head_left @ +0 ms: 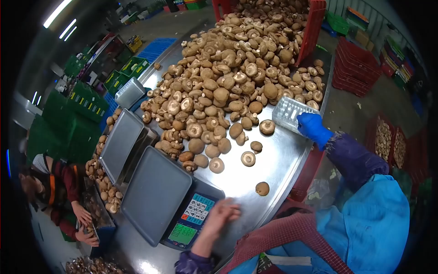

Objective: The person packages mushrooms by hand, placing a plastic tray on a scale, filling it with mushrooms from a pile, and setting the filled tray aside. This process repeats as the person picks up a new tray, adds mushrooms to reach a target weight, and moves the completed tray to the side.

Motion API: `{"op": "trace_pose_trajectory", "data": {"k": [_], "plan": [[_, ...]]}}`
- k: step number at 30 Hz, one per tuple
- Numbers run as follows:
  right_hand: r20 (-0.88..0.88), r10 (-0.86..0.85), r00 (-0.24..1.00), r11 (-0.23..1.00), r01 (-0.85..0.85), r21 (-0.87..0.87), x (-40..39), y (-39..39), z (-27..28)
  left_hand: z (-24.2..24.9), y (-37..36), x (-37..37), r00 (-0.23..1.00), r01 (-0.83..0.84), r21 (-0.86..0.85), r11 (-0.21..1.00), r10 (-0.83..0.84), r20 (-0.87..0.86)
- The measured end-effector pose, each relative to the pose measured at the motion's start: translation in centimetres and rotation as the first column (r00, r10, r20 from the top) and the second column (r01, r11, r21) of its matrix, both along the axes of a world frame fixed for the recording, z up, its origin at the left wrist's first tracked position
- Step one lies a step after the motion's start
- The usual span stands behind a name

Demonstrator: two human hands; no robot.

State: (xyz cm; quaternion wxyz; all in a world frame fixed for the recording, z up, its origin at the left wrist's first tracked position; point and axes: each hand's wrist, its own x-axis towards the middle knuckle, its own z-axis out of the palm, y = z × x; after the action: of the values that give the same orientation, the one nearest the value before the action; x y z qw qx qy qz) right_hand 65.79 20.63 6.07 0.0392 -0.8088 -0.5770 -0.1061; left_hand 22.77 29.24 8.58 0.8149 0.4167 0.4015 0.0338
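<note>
My right hand (312, 128), in a blue glove, is closed on the near end of a clear plastic tray (294, 114) at the right edge of the mushroom pile (228, 68). No mushrooms can be seen inside this tray. My bare left hand (223, 213) hovers beside the keypad of a digital scale (157, 196), its fingers loosely bent and slightly blurred, with nothing visible in them. The scale's grey platform carries nothing. Several loose mushrooms lie between my hands, one of them (262, 188) near the table's front edge.
Another scale (121, 141) stands to the left, with a clear tray (130, 93) beyond it. At the far left a person's hands (84, 223) work at a container of mushrooms. Red crates (356, 68) are stacked beyond the metal table's (285, 157) right side.
</note>
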Motion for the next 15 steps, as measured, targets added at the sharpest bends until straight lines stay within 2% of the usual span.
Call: {"op": "trace_pose_trajectory", "data": {"k": [1,2,3,5,7,9,10,11,13,15], "plan": [[-0.067,-0.015,0.998,0.997,0.02,0.071,-0.3,0.2,1.0,-2.0,-1.6,1.2,0.995,0.098,-0.11,0.989,-0.099,-0.002],[-0.137,-0.025,0.99,0.989,0.044,0.138,-0.7,0.4,2.0,-3.1,-2.9,2.9,0.989,0.121,-0.236,0.964,-0.139,-0.06],[-0.142,-0.02,0.99,0.991,0.038,0.132,-1.0,0.5,3.0,-4.2,-3.9,4.7,0.977,0.133,-0.359,0.924,-0.184,-0.11],[-0.293,0.122,0.948,0.978,-0.064,0.199,-1.7,0.7,5.1,-8.2,-4.1,7.8,0.992,0.089,-0.493,0.865,-0.031,0.124],[-0.356,0.178,0.918,0.975,-0.115,0.191,-2.6,0.5,6.7,-7.1,-2.5,11.7,0.905,-0.133,-0.515,0.847,0.315,0.285],[-0.412,0.233,0.881,0.968,-0.169,0.187,-3.0,-0.2,8.0,-6.5,0.6,13.8,0.768,-0.244,-0.482,0.841,0.472,0.434],[-0.456,0.318,0.831,0.948,-0.287,0.138,-3.2,-0.8,8.5,-4.5,1.5,14.1,0.743,-0.365,-0.381,0.85,0.512,0.43],[-0.503,0.393,0.77,0.911,-0.402,0.096,-3.3,-1.3,8.5,-2.9,2.0,14.0,0.748,-0.395,-0.353,0.848,0.52,0.412],[-0.458,0.527,0.716,0.779,-0.622,-0.077,-3.6,-2.7,6.6,-2.4,2.2,12.4,0.886,-0.317,-0.259,0.912,0.383,0.262],[-0.626,0.548,0.554,0.644,-0.758,-0.106,-4.8,-3.6,5.7,-2.8,0.1,10.3,0.919,-0.337,-0.332,0.881,0.384,0.086]]}}
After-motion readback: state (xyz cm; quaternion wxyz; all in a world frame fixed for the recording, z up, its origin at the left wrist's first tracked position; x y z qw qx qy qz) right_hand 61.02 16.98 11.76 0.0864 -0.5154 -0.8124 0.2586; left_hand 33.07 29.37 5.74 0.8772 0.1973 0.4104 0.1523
